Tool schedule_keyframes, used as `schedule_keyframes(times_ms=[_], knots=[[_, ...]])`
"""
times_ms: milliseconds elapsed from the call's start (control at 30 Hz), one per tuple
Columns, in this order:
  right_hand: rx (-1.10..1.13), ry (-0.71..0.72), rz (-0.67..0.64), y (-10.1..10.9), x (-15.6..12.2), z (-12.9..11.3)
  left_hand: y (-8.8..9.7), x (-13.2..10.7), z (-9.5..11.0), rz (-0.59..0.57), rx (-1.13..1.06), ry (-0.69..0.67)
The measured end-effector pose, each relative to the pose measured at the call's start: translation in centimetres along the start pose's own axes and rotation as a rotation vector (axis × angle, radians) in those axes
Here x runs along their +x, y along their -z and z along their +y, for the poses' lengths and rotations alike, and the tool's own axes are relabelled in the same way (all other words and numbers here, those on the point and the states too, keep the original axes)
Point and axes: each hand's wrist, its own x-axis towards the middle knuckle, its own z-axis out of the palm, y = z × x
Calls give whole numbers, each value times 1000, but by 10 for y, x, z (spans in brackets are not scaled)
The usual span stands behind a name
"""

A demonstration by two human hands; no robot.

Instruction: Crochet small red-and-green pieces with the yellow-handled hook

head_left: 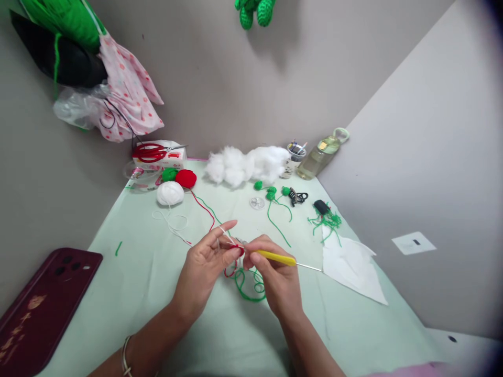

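In the middle of the head view, my left hand point(210, 262) pinches a small red crochet piece point(239, 250), and white yarn point(223, 232) runs over its raised index finger. My right hand point(277, 277) grips a crochet hook point(277, 257) by its yellow handle, and a thin metal shaft points out to the right. The hook's working end meets the red piece, where my fingers partly cover it. Just below both hands, loops of green yarn point(247, 293) lie on the table. A red strand hangs beside them.
Behind the hands lie a white yarn ball point(170, 193), a red yarn ball point(186, 179), white stuffing point(247, 165) and green crocheted pieces point(271, 193). A bottle point(320, 157) leans at the back right. Paper point(353, 269) lies right; a dark red phone point(47, 309) is near left.
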Motion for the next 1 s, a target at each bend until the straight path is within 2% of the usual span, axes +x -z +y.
schedule_keyframes(times_ms=[133,267,400,467,533,633,700,733,767,833,1000], knots=[[121,-58,-28,2,3,4,-1,-1,3,-22,5,17],[82,-47,-3,2,3,5,-1,-3,2,-24,13,17],[119,-110,32,1,2,2,-2,-3,1,-54,13,27],[33,-94,44,0,1,1,-1,-2,0,-53,2,25],[-218,67,69,-1,-2,2,-1,-1,-2,-36,-19,26],[-698,483,125,-4,-10,9,-1,-2,-6,-29,-81,66],[-836,664,133,-6,-14,13,-2,-4,-8,-59,-168,149],[-822,681,133,-7,-15,14,-3,-5,-7,-77,-225,198],[-767,658,127,-7,-15,13,-3,-5,-6,-95,-279,241],[-595,511,125,-6,-13,9,-3,-5,-3,-120,-356,288],[-218,223,122,3,-4,-2,5,-1,8,-122,-282,243]])
